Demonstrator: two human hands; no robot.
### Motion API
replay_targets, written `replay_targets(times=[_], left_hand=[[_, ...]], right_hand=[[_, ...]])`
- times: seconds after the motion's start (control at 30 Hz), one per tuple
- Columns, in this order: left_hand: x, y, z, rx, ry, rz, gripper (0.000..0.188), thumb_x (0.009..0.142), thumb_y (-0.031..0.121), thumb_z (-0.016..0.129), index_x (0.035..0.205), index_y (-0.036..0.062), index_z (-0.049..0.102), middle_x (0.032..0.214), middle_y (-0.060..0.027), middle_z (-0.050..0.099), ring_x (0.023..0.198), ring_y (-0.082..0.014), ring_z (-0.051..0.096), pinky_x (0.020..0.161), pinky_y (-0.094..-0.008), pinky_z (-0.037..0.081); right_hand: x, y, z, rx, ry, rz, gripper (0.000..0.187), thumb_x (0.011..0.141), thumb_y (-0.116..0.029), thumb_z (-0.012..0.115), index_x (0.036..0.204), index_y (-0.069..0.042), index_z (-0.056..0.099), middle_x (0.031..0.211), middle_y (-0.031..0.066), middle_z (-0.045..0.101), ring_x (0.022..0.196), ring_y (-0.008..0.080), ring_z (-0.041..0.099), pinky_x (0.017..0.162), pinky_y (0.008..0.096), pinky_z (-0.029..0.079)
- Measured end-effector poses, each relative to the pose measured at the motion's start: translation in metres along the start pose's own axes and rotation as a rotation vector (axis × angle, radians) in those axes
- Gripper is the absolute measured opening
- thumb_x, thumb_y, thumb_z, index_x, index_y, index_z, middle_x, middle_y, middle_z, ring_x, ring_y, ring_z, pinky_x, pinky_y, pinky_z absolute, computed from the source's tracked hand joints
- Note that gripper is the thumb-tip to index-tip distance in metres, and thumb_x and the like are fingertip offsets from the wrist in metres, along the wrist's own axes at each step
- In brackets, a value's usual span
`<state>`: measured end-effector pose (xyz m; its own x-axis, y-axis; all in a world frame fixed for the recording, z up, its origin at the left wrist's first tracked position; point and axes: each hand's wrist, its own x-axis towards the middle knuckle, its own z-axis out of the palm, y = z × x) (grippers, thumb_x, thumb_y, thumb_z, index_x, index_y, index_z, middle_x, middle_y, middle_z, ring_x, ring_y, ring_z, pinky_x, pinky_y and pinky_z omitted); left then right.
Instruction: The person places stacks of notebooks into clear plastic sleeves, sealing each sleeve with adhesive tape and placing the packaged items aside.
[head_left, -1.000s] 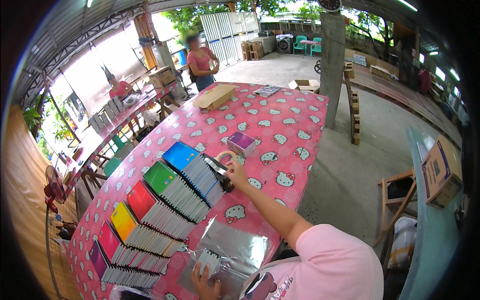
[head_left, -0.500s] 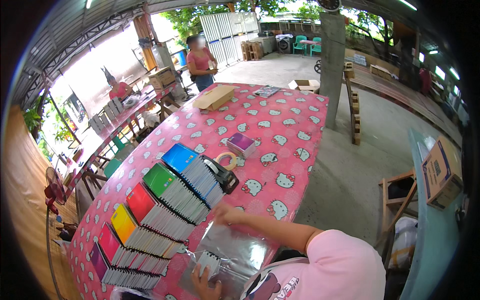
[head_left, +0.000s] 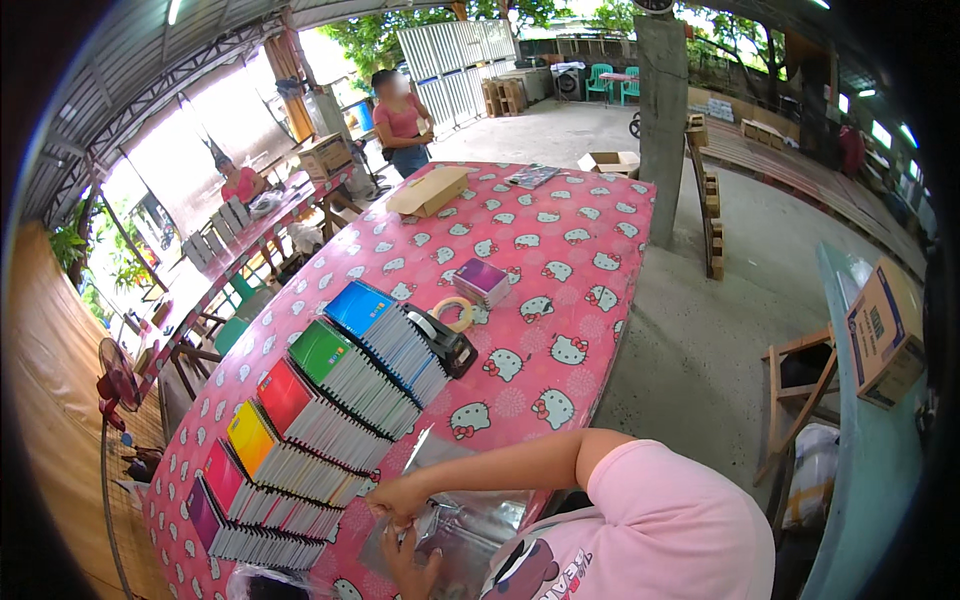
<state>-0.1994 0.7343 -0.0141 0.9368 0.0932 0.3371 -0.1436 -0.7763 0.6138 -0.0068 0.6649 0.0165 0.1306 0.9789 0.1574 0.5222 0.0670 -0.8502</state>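
My right hand (head_left: 398, 497) reaches left across my body and pinches the edge of a clear, shiny plastic bag (head_left: 462, 525) at the near edge of the pink cat-print table (head_left: 560, 240). My left hand (head_left: 410, 565) grips the same bag from below; what is inside is hard to tell. Just left of my hands lie fanned stacks of thin notebooks with blue (head_left: 362, 305), green (head_left: 320, 352), red (head_left: 285, 392) and yellow (head_left: 250, 437) covers. A black tape dispenser (head_left: 446, 342) sits beyond them, apart from both hands.
A tape roll (head_left: 455, 312) and a small purple box (head_left: 482, 280) lie mid-table, a flat cardboard box (head_left: 430, 190) at the far end. One person stands there (head_left: 400, 110); another sits at the left table (head_left: 240, 182). A concrete pillar (head_left: 662, 120) and wooden stool (head_left: 800, 390) stand right.
My right hand left the tape dispenser and came back down and left to the plastic bag. My left hand stayed on the bag.
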Motion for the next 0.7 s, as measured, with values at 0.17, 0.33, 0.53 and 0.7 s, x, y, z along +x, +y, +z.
replay_targets(times=[0.17,0.33,0.53,0.7], left_hand=[[0.005,-0.002,-0.003,0.032,-0.041,0.052,0.067,0.061,0.023,0.072,0.12,0.0009,0.05,0.134,-0.0246,0.033,0.123,-0.0415,0.031,0.102,-0.0493,0.025],[0.01,0.009,-0.007,0.038,-0.105,0.043,0.072,0.061,0.026,0.071,0.124,0.0024,0.046,0.136,-0.0231,0.032,0.126,-0.0415,0.028,0.103,-0.0516,0.023],[0.011,0.013,-0.009,0.177,-0.167,0.023,0.085,0.061,0.019,0.075,0.134,0.0042,0.035,0.139,-0.0208,0.03,0.128,-0.0392,0.027,0.105,-0.0494,0.023],[0.007,0.003,-0.003,0.197,-0.142,-0.004,0.095,0.06,0.018,0.074,0.14,0.0109,0.023,0.143,-0.0162,0.026,0.13,-0.0405,0.024,0.107,-0.0488,0.02]], right_hand=[[0.001,-0.011,-0.004,-0.084,-0.089,0.196,0.023,0.052,-0.015,0.073,0.053,-0.002,0.054,0.059,0.0107,0.061,0.059,0.0186,0.061,0.049,0.0336,0.044],[0.002,-0.036,-0.01,-0.483,-0.217,0.365,0.042,0.057,-0.026,0.077,0.083,0.002,0.057,0.075,0.0141,0.063,0.076,0.0281,0.063,0.063,0.0368,0.049],[-0.016,-0.039,-0.025,-0.618,-0.179,0.487,0.074,0.056,-0.044,0.079,0.105,0.005,0.053,0.088,0.0151,0.064,0.086,0.0333,0.063,0.073,0.0383,0.05],[-0.058,-0.038,-0.038,-0.53,0.086,0.434,0.086,0.056,-0.048,0.078,0.115,0.002,0.042,0.086,0.0164,0.063,0.086,0.0366,0.062,0.071,0.0413,0.049]])
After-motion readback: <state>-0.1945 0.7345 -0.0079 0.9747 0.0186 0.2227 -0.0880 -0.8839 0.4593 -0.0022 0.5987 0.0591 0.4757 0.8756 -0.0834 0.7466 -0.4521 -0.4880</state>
